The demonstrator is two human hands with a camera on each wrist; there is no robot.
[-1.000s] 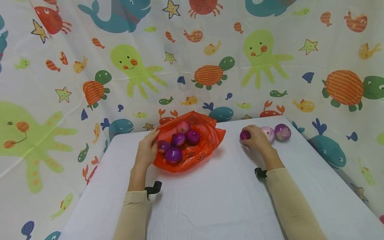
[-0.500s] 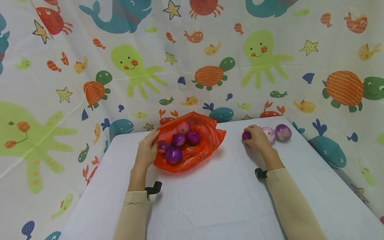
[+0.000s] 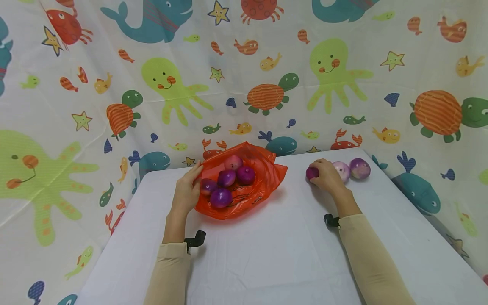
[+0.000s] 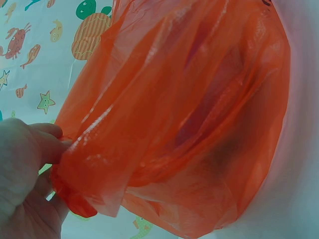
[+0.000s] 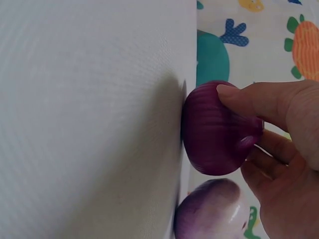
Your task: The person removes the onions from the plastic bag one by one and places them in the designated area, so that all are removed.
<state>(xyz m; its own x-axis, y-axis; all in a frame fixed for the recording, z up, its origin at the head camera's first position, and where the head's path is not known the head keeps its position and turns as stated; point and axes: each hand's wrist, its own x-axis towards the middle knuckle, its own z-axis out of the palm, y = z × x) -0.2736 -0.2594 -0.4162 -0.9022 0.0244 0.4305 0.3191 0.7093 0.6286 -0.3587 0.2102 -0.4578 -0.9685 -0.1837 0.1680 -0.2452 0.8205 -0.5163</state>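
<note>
An orange plastic bag (image 3: 259, 182) lies open on the white table (image 3: 267, 250), with several purple onions (image 3: 221, 197) inside. My left hand (image 3: 187, 188) pinches the bag's left edge; the left wrist view shows my fingers (image 4: 47, 144) gripping the orange plastic (image 4: 189, 114). At the far right, my right hand (image 3: 325, 176) curls round a dark purple onion (image 3: 311, 172) that rests on the table. In the right wrist view my fingers (image 5: 259, 102) wrap that onion (image 5: 217, 129), with a paler onion (image 5: 212, 209) beside it.
Two more onions, a pale one (image 3: 342, 170) and a purple-white one (image 3: 359, 167), sit just right of my right hand near the table's back right corner. A sea-creature patterned curtain (image 3: 244, 76) surrounds the table on the far and side edges.
The right hand with the dark onion has shifted only slightly, a little right and back left. The left hand and the bag have not moved.
</note>
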